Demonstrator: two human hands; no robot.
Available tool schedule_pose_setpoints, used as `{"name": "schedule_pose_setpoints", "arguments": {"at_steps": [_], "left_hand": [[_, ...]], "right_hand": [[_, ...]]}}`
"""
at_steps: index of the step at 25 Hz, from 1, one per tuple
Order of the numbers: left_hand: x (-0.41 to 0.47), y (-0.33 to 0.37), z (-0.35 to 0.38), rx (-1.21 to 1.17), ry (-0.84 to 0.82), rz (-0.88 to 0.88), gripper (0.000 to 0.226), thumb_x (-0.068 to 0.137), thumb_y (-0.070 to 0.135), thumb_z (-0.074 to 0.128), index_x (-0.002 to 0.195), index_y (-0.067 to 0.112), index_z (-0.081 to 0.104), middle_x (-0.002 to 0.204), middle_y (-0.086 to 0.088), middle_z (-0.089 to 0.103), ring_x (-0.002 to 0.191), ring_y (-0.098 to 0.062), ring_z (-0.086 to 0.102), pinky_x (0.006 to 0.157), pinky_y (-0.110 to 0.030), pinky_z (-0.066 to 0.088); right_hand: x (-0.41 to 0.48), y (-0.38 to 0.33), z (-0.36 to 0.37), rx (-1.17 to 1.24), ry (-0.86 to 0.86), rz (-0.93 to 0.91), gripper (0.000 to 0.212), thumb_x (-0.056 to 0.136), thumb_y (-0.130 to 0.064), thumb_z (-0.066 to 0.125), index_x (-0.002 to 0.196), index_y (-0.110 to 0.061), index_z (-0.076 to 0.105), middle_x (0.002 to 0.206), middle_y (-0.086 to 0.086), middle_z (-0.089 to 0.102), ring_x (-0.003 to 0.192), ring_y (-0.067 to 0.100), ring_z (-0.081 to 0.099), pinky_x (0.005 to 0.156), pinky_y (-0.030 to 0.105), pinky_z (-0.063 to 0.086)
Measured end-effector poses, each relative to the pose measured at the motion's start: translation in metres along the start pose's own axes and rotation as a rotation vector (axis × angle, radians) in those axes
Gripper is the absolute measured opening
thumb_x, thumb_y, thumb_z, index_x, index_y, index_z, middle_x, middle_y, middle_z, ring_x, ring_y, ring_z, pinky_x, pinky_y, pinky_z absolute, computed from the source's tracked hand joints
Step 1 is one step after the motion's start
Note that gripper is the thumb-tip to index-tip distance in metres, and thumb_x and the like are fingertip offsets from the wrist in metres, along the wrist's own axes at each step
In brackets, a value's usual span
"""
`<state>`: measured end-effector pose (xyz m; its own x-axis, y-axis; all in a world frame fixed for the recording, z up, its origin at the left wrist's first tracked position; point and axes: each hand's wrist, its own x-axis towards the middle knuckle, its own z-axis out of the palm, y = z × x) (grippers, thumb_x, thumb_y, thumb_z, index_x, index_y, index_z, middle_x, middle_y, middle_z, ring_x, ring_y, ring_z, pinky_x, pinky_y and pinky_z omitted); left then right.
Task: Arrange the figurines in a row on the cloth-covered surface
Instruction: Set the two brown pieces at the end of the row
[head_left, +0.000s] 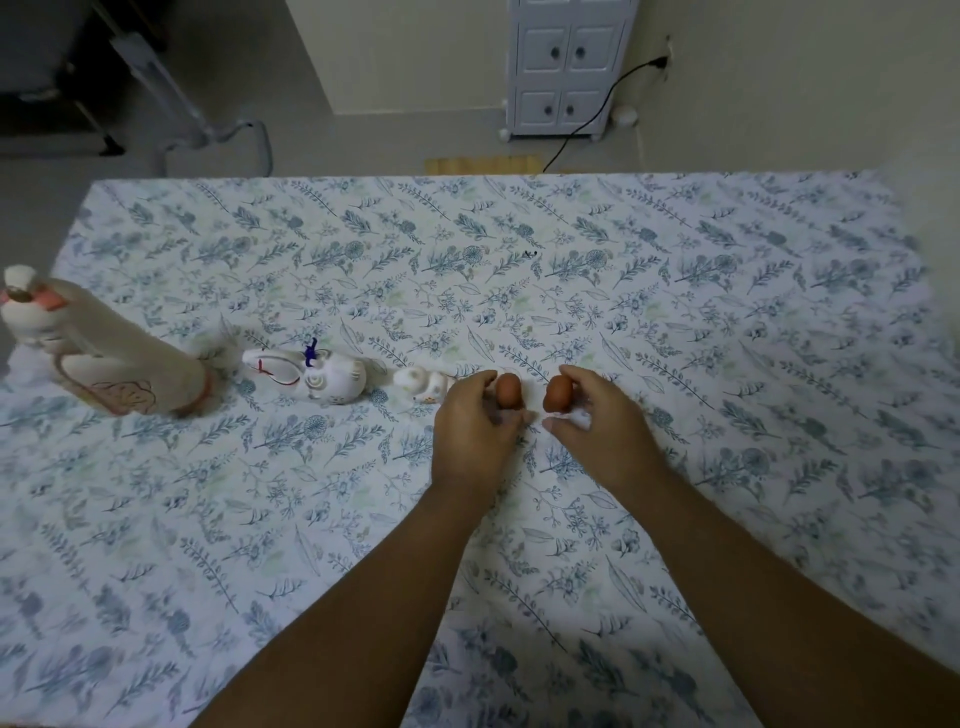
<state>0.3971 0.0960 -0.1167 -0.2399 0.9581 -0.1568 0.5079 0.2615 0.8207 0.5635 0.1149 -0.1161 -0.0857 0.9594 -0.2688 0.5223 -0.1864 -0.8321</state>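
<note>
On the floral cloth (675, 312) a row runs from the left: a tall cream figurine with pink trim (104, 358), a white rounded figurine with a blue tuft (317, 376), then a small white figurine (423, 387). My left hand (475, 431) grips a small brown-headed figurine (508, 391) just right of the small white one. My right hand (597, 421) grips a second brown-headed figurine (558, 394) with a white base. The two brown figurines stand close together, a small gap between them. Their lower parts are mostly hidden by my fingers.
The cloth-covered surface ends at a far edge (467, 179). Beyond it stand a white cabinet (566, 67) with a black cable (597, 111) and a grey metal frame (208, 124) on the floor. A tiny dark speck (530, 254) lies on the cloth.
</note>
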Motion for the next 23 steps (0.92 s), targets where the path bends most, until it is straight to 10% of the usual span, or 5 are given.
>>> {"name": "schedule_pose_setpoints", "arguments": {"at_steps": [6,15,23], "left_hand": [[-0.032,-0.01,-0.074,0.254,-0.004,0.28,0.055,0.096,0.032,0.062,0.146,0.013,0.051,0.151,-0.007,0.053,0.144,-0.02,0.04,0.116,-0.039,0.036],[-0.049,-0.085,-0.257,0.418,0.161,0.233,0.063,0.1,0.041,0.057,0.153,0.011,0.04,0.16,-0.005,0.04,0.151,-0.019,0.03,0.121,-0.042,0.03],[0.021,-0.147,-0.382,0.22,0.164,0.07,0.083,0.096,0.046,0.062,0.16,0.011,0.021,0.168,-0.005,0.021,0.155,-0.018,0.015,0.125,-0.04,0.02]], "right_hand": [[-0.039,-0.042,0.015,-0.567,0.071,-0.281,0.061,0.095,-0.04,0.06,0.15,-0.019,0.042,0.159,-0.002,0.037,0.151,0.017,0.022,0.122,0.046,0.02],[-0.056,-0.184,0.169,-0.646,-0.002,-0.489,0.062,0.101,-0.047,0.041,0.156,-0.018,0.032,0.164,-0.002,0.027,0.154,0.014,0.011,0.124,0.038,0.002],[-0.013,-0.279,0.294,-0.317,-0.186,-0.272,0.093,0.091,-0.036,0.07,0.159,-0.015,0.011,0.166,0.004,0.019,0.153,0.019,0.014,0.114,0.025,0.012]]}}
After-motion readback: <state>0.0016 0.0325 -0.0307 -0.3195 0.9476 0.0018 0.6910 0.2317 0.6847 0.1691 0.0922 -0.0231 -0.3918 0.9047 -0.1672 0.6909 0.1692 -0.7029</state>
